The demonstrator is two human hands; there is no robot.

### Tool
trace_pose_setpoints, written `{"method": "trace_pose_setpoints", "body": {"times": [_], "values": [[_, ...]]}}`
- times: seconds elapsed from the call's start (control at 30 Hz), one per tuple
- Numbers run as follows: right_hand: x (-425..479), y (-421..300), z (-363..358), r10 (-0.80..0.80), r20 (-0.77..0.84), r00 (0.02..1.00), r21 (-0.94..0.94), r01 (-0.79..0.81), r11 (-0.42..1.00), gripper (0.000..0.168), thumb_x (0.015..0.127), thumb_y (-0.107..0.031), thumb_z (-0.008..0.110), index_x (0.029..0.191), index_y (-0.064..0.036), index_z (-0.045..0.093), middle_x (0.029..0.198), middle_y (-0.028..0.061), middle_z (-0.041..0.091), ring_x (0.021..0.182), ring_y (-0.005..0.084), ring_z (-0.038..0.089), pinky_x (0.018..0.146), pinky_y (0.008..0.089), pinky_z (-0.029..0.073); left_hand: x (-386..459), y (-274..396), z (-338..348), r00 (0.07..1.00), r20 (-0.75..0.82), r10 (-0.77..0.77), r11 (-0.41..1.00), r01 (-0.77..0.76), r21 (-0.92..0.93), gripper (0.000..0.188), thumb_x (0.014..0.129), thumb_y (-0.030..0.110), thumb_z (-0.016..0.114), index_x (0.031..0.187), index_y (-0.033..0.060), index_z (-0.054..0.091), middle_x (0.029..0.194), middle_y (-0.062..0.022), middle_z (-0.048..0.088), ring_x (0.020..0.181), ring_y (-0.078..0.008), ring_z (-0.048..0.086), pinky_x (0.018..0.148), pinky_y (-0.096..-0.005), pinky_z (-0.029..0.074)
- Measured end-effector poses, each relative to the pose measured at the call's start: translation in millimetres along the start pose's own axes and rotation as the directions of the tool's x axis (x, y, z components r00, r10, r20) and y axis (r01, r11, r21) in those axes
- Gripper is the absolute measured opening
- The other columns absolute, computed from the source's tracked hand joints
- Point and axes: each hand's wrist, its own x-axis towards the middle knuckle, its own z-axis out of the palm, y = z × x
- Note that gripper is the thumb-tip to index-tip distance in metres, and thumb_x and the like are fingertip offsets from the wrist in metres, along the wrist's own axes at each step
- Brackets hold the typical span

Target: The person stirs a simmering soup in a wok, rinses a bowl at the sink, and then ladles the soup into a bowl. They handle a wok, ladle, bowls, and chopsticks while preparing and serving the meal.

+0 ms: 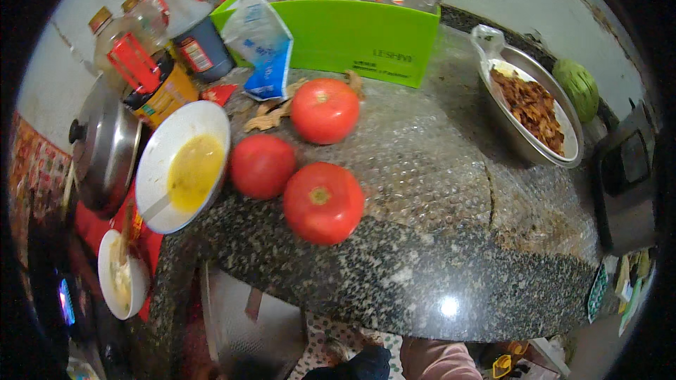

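Observation:
Both my hands are out of view. Before me, three red tomatoes sit close together on a speckled stone countertop (pixel 401 279): one at the back (pixel 325 111), one at the left (pixel 263 166) and one nearest me (pixel 323 203). Left of them, a white bowl (pixel 153 169) holds yellow liquid that looks like beaten egg (pixel 196 174). A flat grey strip, perhaps a utensil, crosses its near side. Pieces of ginger root (pixel 268 117) lie behind the tomatoes, beside a blue and white plastic packet (pixel 266 63) leaning on a green box (pixel 359 37).
Bottles (pixel 198 42) and a lidded metal pot (pixel 108 142) stand left, above a small white bowl (pixel 138 279). Bubble wrap (pixel 422 169) covers the counter's middle. A metal bowl (pixel 520 58) with brown food (pixel 528 108), a green vegetable (pixel 576 89) and a dark appliance (pixel 628 184) are right.

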Motion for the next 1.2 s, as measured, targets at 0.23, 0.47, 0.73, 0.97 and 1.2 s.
{"method": "trace_pose_setpoints", "body": {"times": [0.23, 0.47, 0.73, 0.97, 1.2], "values": [[-5.2, -10.8, 8.9, 0.027, -0.045, 0.999, 0.041, -0.025, 0.999, 0.025, 0.081, -0.011, 0.055, 0.102, 0.001, 0.059, 0.097, 0.0262, 0.057, 0.092, 0.0445, 0.052, 0.081, 0.0495, 0.041, 21.0, 13.3, 3.4, 0.997, 0.036, 0.062, 0.994, -0.065, 0.093, 0.027, 0.091, 0.024, 0.054, 0.108, 0.0029, 0.052, 0.095, -0.0096, 0.054, 0.091, -0.0199, 0.053, 0.079, -0.0322, 0.043], [-4.4, -17.0, 20.0, 0.014, -0.042, 0.999, 0.066, -0.011, 0.998, 0.024, 0.082, -0.012, 0.054, 0.102, 0.001, 0.059, 0.097, 0.0258, 0.057, 0.091, 0.0439, 0.053, 0.08, 0.0487, 0.041, 13.5, 16.7, 2.7, 0.997, 0.035, 0.071, 0.988, -0.075, 0.136, 0.028, 0.092, 0.025, 0.054, 0.109, 0.0026, 0.052, 0.096, -0.0108, 0.054, 0.092, -0.0214, 0.053, 0.08, -0.0329, 0.043], [-4.1, -23.7, 30.4, 0.002, -0.025, 1.0, 0.081, 0.0, 0.997, 0.024, 0.082, -0.012, 0.053, 0.102, 0.001, 0.06, 0.096, 0.0253, 0.058, 0.09, 0.0431, 0.053, 0.079, 0.0478, 0.042, -4.7, 17.5, -9.9, 0.997, 0.028, 0.066, 0.986, -0.069, 0.155, 0.029, 0.092, 0.026, 0.054, 0.109, 0.0021, 0.052, 0.098, -0.0121, 0.053, 0.093, -0.0231, 0.053, 0.08, -0.0338, 0.043], [-3.8, -39.6, 41.1, -0.042, -0.023, 0.999, 0.091, 0.044, 0.995, 0.024, 0.083, -0.013, 0.053, 0.102, 0.0, 0.06, 0.096, 0.0249, 0.058, 0.089, 0.0425, 0.053, 0.078, 0.047, 0.042, -43.8, 5.5, -24.0, 0.998, -0.017, 0.067, 0.982, -0.063, 0.175, 0.031, 0.092, 0.026, 0.053, 0.11, 0.0018, 0.051, 0.099, -0.0133, 0.053, 0.094, -0.0245, 0.053, 0.08, -0.0345, 0.043], [-2.4, -51.6, 49.8, -0.017, -0.051, 0.999, 0.127, 0.023, 0.992, 0.024, 0.084, -0.014, 0.052, 0.101, 0.0, 0.06, 0.095, 0.0245, 0.058, 0.088, 0.0418, 0.054, 0.077, 0.0462, 0.043, -60.5, 20.1, -36.8, 0.975, 0.056, 0.214, 0.949, -0.221, 0.223, 0.032, 0.092, 0.027, 0.053, 0.111, 0.0014, 0.051, 0.101, -0.0145, 0.053, 0.095, -0.026, 0.053, 0.08, -0.0352, 0.043]]}}
